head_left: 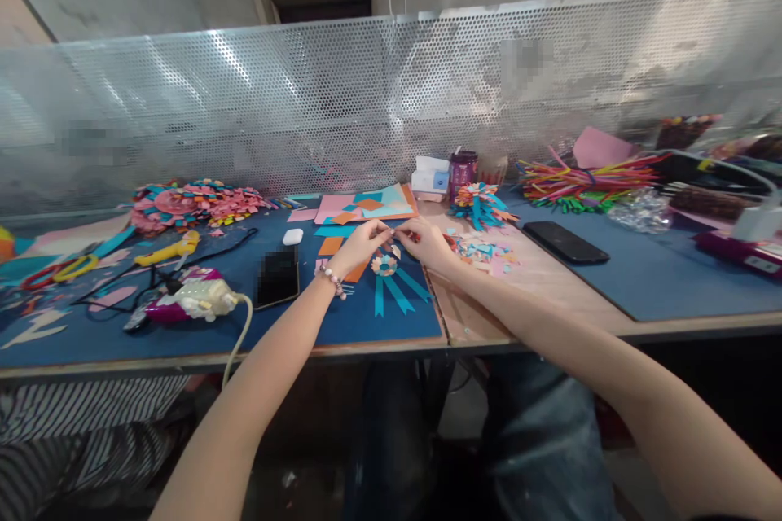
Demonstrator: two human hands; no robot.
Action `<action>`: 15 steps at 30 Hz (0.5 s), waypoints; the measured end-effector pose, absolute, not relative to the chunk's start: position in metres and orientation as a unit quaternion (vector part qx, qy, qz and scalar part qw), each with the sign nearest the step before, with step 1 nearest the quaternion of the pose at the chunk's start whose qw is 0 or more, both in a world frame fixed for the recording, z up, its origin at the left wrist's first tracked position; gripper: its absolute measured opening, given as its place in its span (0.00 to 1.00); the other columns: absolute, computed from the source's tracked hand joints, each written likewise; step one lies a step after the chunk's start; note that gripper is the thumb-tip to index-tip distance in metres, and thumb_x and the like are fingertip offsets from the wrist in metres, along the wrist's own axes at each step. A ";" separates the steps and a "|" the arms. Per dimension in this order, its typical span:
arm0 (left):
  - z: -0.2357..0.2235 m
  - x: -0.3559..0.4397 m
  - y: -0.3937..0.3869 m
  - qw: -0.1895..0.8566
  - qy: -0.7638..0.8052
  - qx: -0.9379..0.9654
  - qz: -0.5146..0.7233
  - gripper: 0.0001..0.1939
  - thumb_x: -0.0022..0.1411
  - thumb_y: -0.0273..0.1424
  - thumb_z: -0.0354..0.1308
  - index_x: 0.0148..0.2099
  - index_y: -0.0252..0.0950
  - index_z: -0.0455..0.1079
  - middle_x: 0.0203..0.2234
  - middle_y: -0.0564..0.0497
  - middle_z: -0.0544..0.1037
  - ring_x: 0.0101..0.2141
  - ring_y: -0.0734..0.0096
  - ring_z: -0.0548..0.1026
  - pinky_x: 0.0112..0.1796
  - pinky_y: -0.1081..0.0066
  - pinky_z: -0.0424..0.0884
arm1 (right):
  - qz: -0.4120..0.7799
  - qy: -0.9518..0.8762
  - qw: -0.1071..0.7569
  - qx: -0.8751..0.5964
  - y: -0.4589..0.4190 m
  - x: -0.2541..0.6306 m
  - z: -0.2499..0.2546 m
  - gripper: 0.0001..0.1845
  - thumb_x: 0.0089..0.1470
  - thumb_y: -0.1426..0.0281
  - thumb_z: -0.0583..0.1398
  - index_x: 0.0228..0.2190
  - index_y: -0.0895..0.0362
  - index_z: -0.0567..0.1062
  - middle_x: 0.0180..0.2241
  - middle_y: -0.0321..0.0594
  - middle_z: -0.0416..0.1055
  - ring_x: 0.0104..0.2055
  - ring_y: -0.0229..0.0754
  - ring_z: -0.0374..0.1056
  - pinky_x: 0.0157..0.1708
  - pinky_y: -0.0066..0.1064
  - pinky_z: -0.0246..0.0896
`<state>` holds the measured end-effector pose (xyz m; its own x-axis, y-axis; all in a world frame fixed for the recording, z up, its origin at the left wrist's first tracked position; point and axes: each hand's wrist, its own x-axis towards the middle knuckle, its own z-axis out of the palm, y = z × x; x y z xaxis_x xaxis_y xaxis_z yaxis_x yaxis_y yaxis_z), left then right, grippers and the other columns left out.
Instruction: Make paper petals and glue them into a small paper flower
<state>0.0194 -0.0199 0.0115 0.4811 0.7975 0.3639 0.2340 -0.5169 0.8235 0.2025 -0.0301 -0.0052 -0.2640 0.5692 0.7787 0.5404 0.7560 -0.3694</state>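
Observation:
My left hand [365, 242], with a beaded bracelet at the wrist, and my right hand [426, 242] meet above the mat, fingertips pinched together. Whatever small piece they hold between them is too small to name. Just below them on the blue mat [342, 330] lies a paper rosette [384, 264] with an orange-and-white head and several blue ribbon tails [391, 295] spread toward me. Orange paper rectangles [331, 247] lie by my left hand, partly covered by it. Coloured paper scraps [489, 254] are scattered right of my right hand.
Left are a phone [278, 277], a white earbud case [292, 237], a power strip [195, 297], a yellow glue gun [168, 249], scissors [76, 268] and heaped paper flowers [183, 203]. Right are finished rosettes [480, 206], a black phone [566, 242] and pipe cleaners [592, 177]. A perforated metal screen [342, 98] stands behind.

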 end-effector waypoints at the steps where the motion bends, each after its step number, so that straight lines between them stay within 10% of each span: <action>1: 0.012 0.019 -0.021 0.353 0.329 0.787 0.384 0.15 0.62 0.43 0.52 0.39 0.35 0.65 0.31 0.49 0.74 0.31 0.70 0.75 0.29 0.72 0.71 | 0.020 -0.792 0.496 -0.356 -0.031 0.202 -0.005 0.09 0.55 0.71 0.56 0.32 0.56 0.77 0.32 0.42 0.75 0.37 0.43 0.68 0.40 0.34 0.62; 15: 0.009 0.018 -0.020 0.302 0.332 0.815 0.367 0.13 0.62 0.38 0.52 0.42 0.34 0.68 0.37 0.47 0.76 0.34 0.69 0.76 0.31 0.72 0.71 | 0.023 -0.772 0.483 -0.413 -0.031 0.199 -0.007 0.07 0.52 0.71 0.57 0.27 0.58 0.74 0.28 0.41 0.72 0.33 0.42 0.66 0.35 0.32 0.60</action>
<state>0.0177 -0.0198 0.0088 0.5107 0.7625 0.3971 0.3199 -0.5973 0.7355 0.1990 -0.0306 -0.0070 -0.1917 0.6601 0.7263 0.6155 0.6572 -0.4349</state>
